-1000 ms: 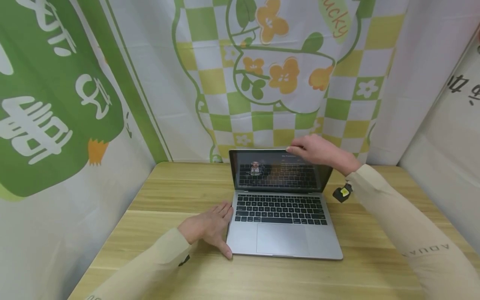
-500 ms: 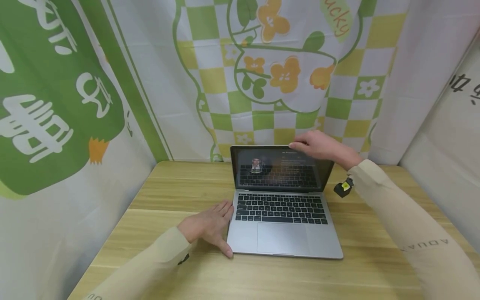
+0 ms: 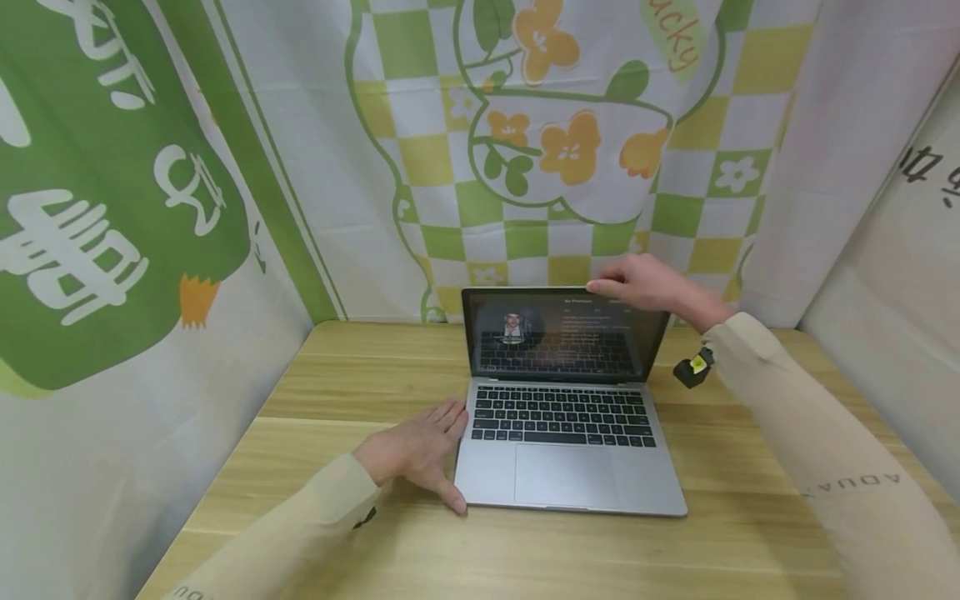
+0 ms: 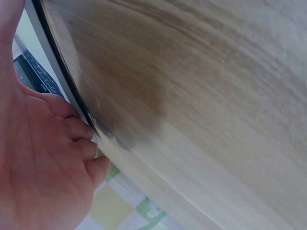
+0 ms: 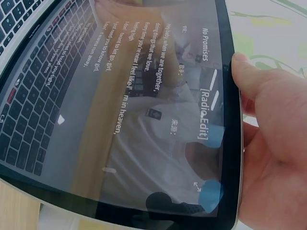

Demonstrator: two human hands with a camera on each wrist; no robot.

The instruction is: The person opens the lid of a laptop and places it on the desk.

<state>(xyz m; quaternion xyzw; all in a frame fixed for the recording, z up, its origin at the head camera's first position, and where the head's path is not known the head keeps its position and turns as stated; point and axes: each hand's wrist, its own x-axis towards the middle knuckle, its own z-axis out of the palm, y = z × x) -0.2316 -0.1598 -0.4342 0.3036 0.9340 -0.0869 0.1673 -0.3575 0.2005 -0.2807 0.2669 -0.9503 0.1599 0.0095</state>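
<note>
A silver laptop sits on the wooden table with its lid raised and its screen lit. My right hand grips the top edge of the lid toward its right corner. Close up in the right wrist view, the thumb of that right hand lies at the lid's edge and the fingers go behind it. Song lyrics and a reflected keyboard show on the glass. At the base's left side lies my left hand, fingers extended and thumb spread toward the front corner, touching the edge.
Wood-grain table surrounds the laptop. A patterned curtain with green checks and orange flowers hangs close behind the lid. More printed cloth hangs at the left. A small black device sits at the right wrist.
The lid has tilted slightly farther back, its top edge rising in view. My right hand has moved up and a little right with it. The left hand stays in place.
</note>
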